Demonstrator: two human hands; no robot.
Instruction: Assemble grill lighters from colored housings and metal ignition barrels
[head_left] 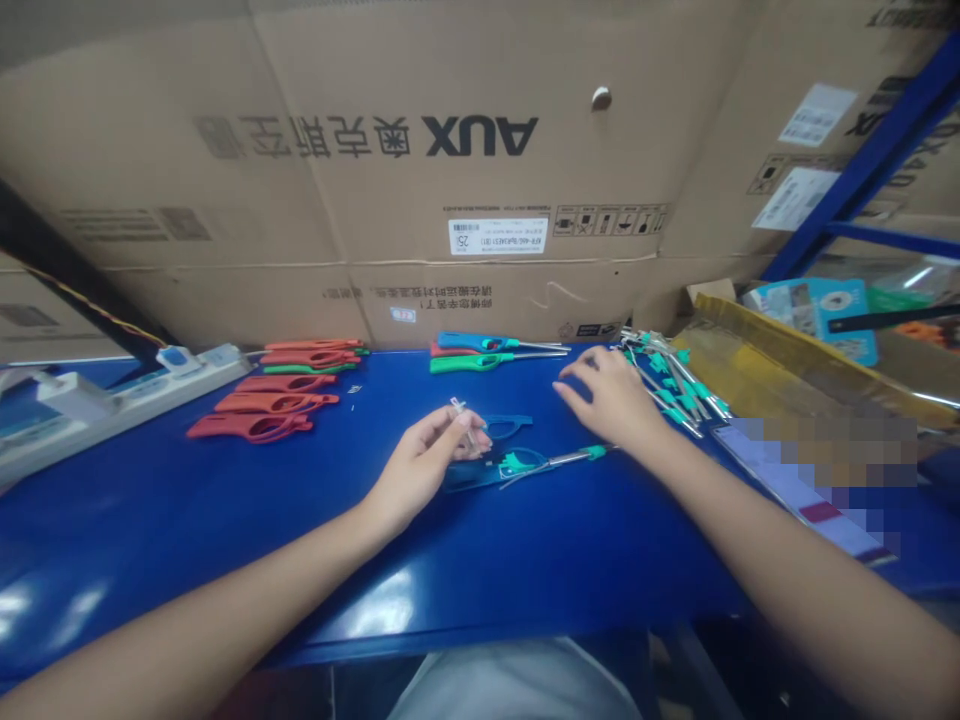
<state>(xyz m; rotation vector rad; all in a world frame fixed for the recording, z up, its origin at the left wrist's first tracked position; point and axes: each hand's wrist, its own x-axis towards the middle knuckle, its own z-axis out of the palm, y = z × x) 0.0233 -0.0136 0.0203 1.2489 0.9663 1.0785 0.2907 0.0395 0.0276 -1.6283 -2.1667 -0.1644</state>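
Note:
My left hand (431, 450) is closed in a pinch on a small clear plastic piece (469, 432) with a whitish tip. Just beyond those fingers, partly hidden by them, lies a blue lighter handle half (510, 424). Nearer me is another blue handle half (472, 476), with a metal lighter tube (566, 460) and green trigger parts laid in it. My right hand (611, 390) hovers left of a pile of metal tubes with green parts (679, 385). Its thumb and fingers are apart, and nothing shows between them.
Assembled blue and green lighters (472, 364) lie against the cardboard wall (360, 200). Red and orange handle shells (262, 402) sit at left, beside a white power strip (127, 410). At right are a phone-like device (787, 490) and a yellow-taped box (780, 365).

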